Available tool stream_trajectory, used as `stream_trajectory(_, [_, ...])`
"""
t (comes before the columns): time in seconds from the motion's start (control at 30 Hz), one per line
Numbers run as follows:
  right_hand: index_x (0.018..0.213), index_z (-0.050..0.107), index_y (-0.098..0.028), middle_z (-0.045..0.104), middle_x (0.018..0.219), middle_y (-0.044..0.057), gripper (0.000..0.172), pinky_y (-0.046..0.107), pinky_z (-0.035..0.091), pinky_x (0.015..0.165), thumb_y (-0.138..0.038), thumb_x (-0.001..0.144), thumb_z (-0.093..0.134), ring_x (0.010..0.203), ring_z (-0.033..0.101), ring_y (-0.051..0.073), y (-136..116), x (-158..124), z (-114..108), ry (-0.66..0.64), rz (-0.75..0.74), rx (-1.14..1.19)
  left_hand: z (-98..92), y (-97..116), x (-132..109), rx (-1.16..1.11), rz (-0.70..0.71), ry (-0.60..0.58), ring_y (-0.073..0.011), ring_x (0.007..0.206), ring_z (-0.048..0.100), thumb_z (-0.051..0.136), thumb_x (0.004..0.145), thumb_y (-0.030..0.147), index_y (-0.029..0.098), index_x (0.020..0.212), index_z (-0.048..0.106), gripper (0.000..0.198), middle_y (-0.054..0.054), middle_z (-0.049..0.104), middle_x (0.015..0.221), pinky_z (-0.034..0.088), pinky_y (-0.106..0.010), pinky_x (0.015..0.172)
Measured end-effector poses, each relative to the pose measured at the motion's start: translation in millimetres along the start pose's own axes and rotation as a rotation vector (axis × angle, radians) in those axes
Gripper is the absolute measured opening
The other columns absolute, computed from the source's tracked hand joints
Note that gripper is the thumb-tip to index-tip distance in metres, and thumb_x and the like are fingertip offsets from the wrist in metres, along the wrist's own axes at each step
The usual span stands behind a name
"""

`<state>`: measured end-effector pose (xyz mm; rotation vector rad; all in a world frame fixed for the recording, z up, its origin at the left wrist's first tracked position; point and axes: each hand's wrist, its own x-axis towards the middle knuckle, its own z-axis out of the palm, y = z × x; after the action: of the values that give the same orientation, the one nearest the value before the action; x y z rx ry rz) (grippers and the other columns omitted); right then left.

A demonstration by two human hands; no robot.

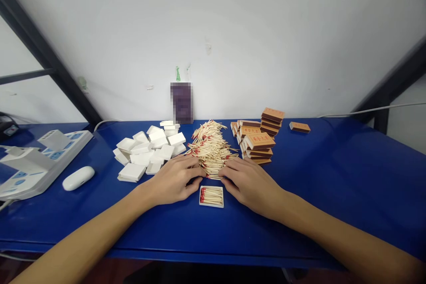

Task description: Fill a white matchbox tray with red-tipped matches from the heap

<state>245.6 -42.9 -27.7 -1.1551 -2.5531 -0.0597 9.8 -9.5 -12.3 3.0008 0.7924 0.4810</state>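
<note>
A heap of loose red-tipped matches (213, 146) lies on the blue table in front of me. My left hand (178, 177) is at its near left side, fingers bent and fingertips against the matches. From the right, my right hand (248, 182) meets the heap the same way, thumb and fingers curled at the match ends. A few matches lie level between the two sets of fingertips. Just below the hands rests a white matchbox tray (223, 199), partly filled with matches, their red heads to the left.
Several white matchbox trays (141, 158) are piled left of the heap. Orange matchbox sleeves (259, 140) stand stacked on the right, with one box (299, 127) apart. A white earphone case (78, 178) and a power strip (49, 175) lie at left. Behind is a wall (249, 44).
</note>
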Motion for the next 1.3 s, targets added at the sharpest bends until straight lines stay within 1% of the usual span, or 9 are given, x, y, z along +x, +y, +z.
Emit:
stream_trajectory(0.27, [0.086,0.062,-0.017,0.065,0.088,0.005,0.016,0.034,0.036,0.076,-0.017,0.095,0.049,0.087,0.057,0.02,-1.5,1.6,-1.7,0.01,0.01,-0.016,-1.4,0.6,0.6,0.003,0.009,0.011,-0.0164,0.077,0.055,0.048,0.094,0.018,0.019,0.097,0.066,0.019,-0.003,0.058,0.083,0.04,-0.029,0.069])
stream_trajectory(0.43, [0.085,0.061,-0.018,0.065,0.087,0.005,0.015,0.034,0.036,0.076,-0.017,0.094,0.05,0.087,0.057,0.02,-1.8,2.3,-3.4,0.015,0.011,-0.006,-0.7,-0.9,0.2,-0.004,0.016,-0.01,-0.0171,0.08,0.056,0.047,0.094,0.018,0.019,0.098,0.066,0.019,-0.003,0.059,0.085,0.041,-0.03,0.072])
stream_trajectory(0.77, [0.086,0.06,-0.017,0.064,0.088,0.005,0.014,0.033,0.034,0.074,-0.017,0.094,0.049,0.085,0.056,0.019,-1.5,2.6,-4.9,-0.027,0.009,-0.014,0.5,-2.5,-0.1,-0.01,0.009,-0.028,-0.0171,0.08,0.057,0.046,0.095,0.019,0.02,0.099,0.066,0.02,-0.003,0.059,0.086,0.041,-0.032,0.075])
stream_trajectory(0.97, [0.084,0.059,-0.017,0.064,0.088,0.004,0.013,0.033,0.032,0.075,-0.016,0.093,0.049,0.085,0.056,0.018,-1.7,1.3,-4.3,-0.015,0.002,0.001,-0.3,-2.1,0.1,-0.006,0.019,-0.018,-0.0167,0.08,0.057,0.046,0.094,0.019,0.019,0.099,0.066,0.02,-0.003,0.059,0.085,0.042,-0.031,0.074])
stream_trajectory(1.3, [0.084,0.058,-0.017,0.063,0.087,0.004,0.012,0.032,0.032,0.074,-0.016,0.092,0.05,0.084,0.055,0.018,-2.2,0.8,-4.8,-0.021,0.006,0.005,-0.3,-1.5,0.9,-0.003,0.006,-0.046,-0.0181,0.082,0.057,0.046,0.095,0.02,0.02,0.101,0.065,0.02,-0.003,0.059,0.086,0.041,-0.032,0.075])
